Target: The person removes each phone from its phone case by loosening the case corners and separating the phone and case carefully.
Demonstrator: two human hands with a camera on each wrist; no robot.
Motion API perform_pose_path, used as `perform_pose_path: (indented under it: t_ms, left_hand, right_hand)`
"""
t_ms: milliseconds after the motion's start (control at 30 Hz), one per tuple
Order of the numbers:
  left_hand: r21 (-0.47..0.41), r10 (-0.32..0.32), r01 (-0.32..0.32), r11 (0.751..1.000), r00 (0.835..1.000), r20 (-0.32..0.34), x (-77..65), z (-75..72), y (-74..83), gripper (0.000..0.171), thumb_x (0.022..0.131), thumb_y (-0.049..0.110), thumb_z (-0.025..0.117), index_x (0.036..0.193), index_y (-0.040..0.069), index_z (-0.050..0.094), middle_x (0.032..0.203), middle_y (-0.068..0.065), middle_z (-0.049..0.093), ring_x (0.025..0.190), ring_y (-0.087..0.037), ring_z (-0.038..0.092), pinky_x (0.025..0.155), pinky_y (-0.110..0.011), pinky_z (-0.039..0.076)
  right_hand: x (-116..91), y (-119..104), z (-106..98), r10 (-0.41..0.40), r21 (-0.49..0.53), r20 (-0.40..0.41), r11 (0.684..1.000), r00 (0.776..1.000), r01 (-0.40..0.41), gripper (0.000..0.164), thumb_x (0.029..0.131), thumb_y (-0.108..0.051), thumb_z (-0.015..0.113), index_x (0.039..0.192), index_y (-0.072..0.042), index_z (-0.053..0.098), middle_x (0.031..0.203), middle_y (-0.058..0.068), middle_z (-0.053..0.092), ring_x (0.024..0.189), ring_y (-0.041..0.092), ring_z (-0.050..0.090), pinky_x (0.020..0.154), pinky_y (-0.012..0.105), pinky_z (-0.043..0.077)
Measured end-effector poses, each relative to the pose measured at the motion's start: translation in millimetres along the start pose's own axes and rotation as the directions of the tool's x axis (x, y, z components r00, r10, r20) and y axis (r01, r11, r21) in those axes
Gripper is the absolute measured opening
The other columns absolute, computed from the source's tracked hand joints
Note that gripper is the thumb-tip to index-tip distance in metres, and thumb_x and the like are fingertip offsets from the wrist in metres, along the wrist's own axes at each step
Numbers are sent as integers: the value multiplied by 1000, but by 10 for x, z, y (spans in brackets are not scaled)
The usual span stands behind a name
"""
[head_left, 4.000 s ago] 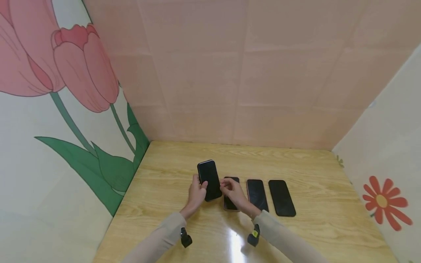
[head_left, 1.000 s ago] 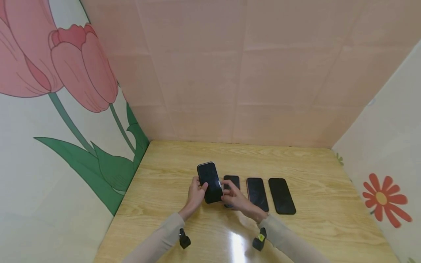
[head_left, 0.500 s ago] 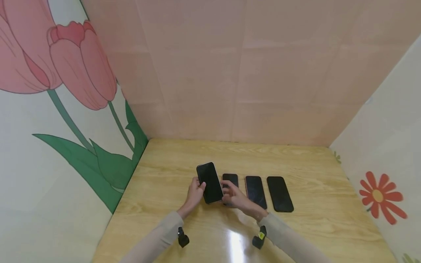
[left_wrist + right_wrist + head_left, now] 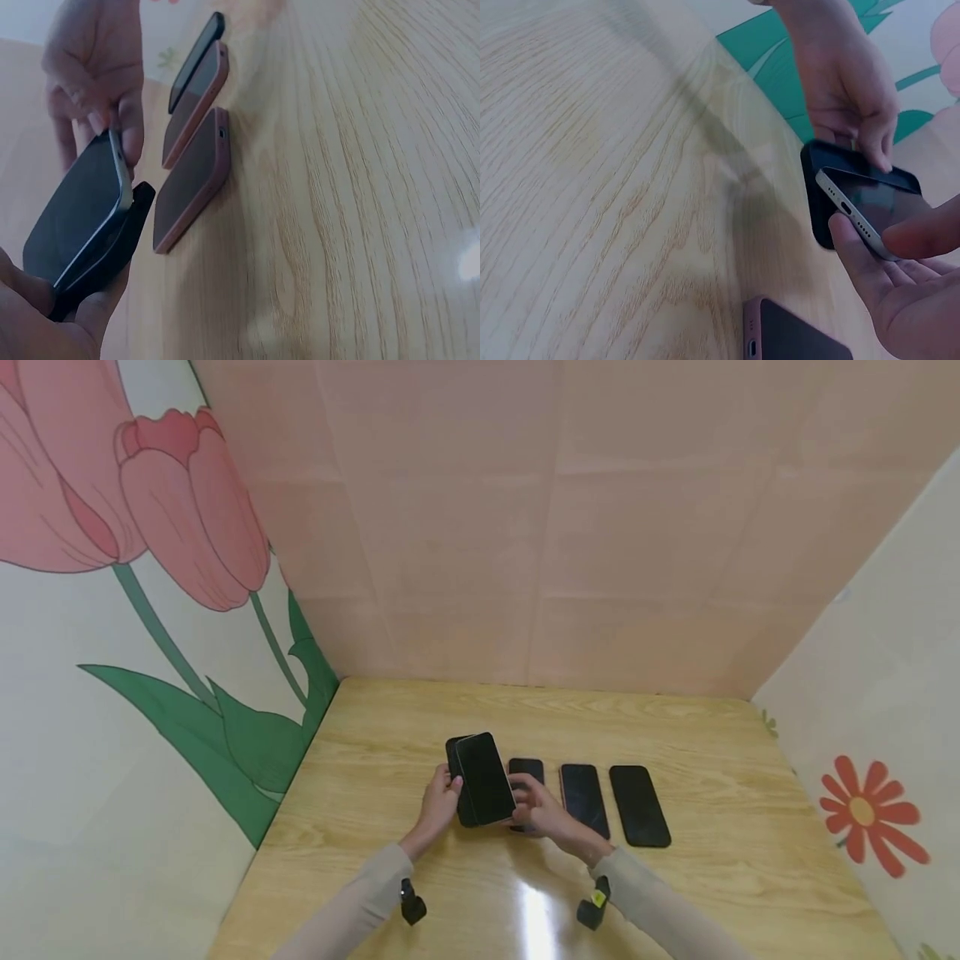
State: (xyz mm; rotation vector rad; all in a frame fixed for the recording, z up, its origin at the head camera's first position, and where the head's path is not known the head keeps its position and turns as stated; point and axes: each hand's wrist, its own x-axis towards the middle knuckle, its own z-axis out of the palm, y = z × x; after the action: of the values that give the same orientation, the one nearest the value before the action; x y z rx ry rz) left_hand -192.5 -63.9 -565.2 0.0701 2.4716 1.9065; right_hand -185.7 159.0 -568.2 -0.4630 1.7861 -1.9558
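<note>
Pale wooden tabletop (image 4: 675,893) fills a booth with pink back panels and tulip-painted side walls. Above it, the left hand (image 4: 437,802) grips a black soft phone case (image 4: 821,187) by its edge, while the right hand (image 4: 542,810) pinches the dark-screened, silver-edged smartphone (image 4: 487,778), half lifted out of that case. Just to their right, three more dark phones (image 4: 585,800) lie flat in a row, side by side.

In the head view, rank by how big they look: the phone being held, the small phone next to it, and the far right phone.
1. Held phone, though raised nearer the camera, so unsure.
2. Far right phone.
3. Small phone, partly hidden by the right hand.
</note>
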Motion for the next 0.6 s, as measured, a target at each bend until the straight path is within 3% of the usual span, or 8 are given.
perform_pose_path:
  t_ms: [300,600]
  left_hand:
    - [-9,-70,70,997,998,-7,-11,-106,-32,30,105,7,43,130,-8,48,118,-28,63,106,-36,61,90,-49,50]
    - [0,-63,63,998,998,-14,-14,-130,-79,29,105,7,42,129,-8,48,116,-27,64,106,-37,62,90,-50,50]
  right_hand:
    - [-50,62,-111,64,-6,28,998,998,-63,59,91,15,42,146,2,24,134,32,51,113,52,56,99,68,38]
    - [4,99,-138,42,23,8,999,999,-42,61,87,19,40,144,4,25,132,35,50,112,44,59,99,63,41]
